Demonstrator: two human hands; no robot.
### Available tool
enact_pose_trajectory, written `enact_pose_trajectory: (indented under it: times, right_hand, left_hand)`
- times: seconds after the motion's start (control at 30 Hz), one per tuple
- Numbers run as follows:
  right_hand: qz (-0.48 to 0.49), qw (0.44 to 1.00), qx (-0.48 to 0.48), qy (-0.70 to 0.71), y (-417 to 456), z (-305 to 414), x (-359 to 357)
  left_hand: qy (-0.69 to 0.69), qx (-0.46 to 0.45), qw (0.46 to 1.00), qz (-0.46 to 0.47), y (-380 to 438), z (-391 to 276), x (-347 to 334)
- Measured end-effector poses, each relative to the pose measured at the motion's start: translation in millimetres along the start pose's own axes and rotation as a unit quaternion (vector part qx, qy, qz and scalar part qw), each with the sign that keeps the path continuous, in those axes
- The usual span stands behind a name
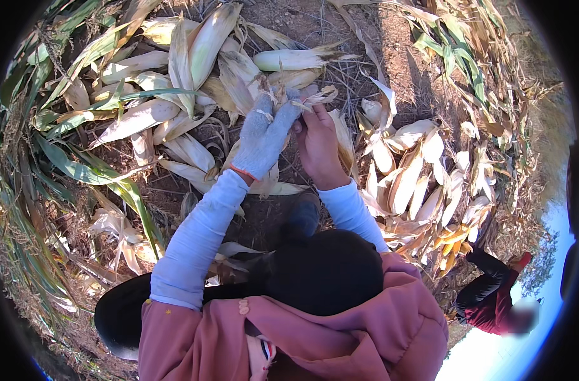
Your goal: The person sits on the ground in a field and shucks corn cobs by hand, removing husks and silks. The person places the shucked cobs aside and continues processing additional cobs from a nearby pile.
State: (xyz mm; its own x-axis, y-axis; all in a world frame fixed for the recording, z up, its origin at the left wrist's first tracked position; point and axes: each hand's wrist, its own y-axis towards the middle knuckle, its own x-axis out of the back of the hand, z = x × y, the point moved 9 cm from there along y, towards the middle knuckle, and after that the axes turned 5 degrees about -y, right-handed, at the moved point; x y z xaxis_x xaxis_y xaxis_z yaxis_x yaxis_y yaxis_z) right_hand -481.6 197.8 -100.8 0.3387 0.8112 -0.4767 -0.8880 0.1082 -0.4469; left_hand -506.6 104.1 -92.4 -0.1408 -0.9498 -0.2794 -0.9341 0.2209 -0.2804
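My left hand [265,133], in a grey knitted glove with an orange cuff edge, is closed around the tip of an ear of corn in its dry husk [279,93]. Most of that ear is hidden behind the glove. Close beside it, my bare right hand [317,143] has its fingers curled at the same husk, and a pale strip of husk [320,97] sticks out above them. The exact grip of the right fingertips is partly covered. Unhusked ears of corn [213,45] lie heaped just beyond and left of my hands.
A sunlit pile of corn ears and loose husks [413,176] lies to the right. Green and dry corn stalks [37,143] line the left side, with more stalks [475,57] at upper right. Another person [496,290] is at the lower right. Bare soil [404,43] shows between.
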Motion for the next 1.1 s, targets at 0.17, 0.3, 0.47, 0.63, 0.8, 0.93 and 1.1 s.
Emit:
enact_pose_trajectory:
  times: [0.17, 0.3, 0.47, 0.63, 0.8, 0.93, 1.1]
  right_hand:
    - [0.076, 0.989, 0.038, -0.124, -6, 7, -6]
    - [0.173, 0.903, 0.137, -0.370, -37, 13, -30]
    - [0.241, 0.781, 0.236, -0.526, -81, 5, -19]
    - [0.266, 0.678, 0.227, -0.647, -109, -30, 11]
    - [0.147, 0.789, 0.072, -0.592, -78, -26, 39]
    - [0.095, 0.811, 0.153, -0.557, -52, 2, 8]
    - [0.090, 0.897, 0.064, -0.429, -37, -18, 0]
  left_hand:
    - [-0.063, 0.005, 0.991, -0.118, 3, -15, 22]
    - [-0.129, -0.006, 0.983, -0.132, 5, -19, 33]
    - [-0.218, -0.051, 0.948, -0.225, 21, -33, 95]
    - [-0.235, -0.079, 0.934, -0.257, 27, -45, 129]
    - [-0.088, -0.054, 0.983, -0.153, 24, -44, 90]
    - [-0.197, -0.023, 0.977, -0.075, 20, -30, 45]
    - [-0.262, 0.038, 0.962, -0.062, 16, -4, 27]
